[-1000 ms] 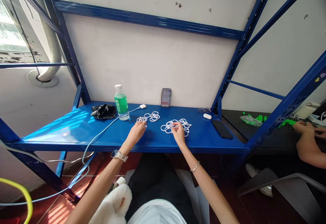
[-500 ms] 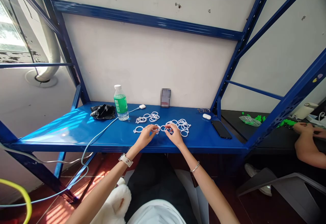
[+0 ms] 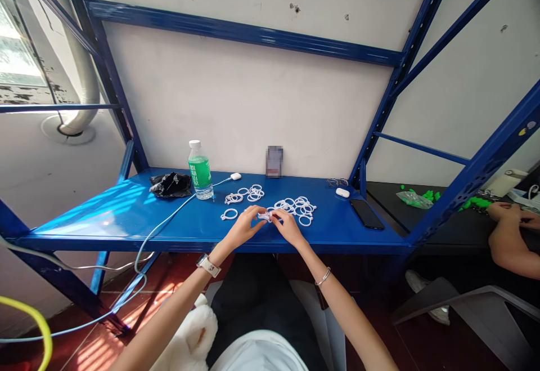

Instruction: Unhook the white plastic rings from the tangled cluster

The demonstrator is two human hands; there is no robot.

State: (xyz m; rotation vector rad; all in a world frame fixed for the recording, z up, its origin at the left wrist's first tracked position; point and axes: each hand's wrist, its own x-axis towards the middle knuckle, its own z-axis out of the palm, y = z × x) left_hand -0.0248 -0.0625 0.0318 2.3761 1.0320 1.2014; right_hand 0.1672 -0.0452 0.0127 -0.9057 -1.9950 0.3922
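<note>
While hands (image 3: 243, 226) pinch some, white rings (image 3: 265, 216), thin, knobbed

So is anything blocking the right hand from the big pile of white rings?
Nothing visible: the right hand is at the near side of the pile of white rings, holding a small white thing.

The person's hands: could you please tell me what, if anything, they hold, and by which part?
The left hand and right hand pinch white ring pieces; the gripped part is too small to tell.
</note>
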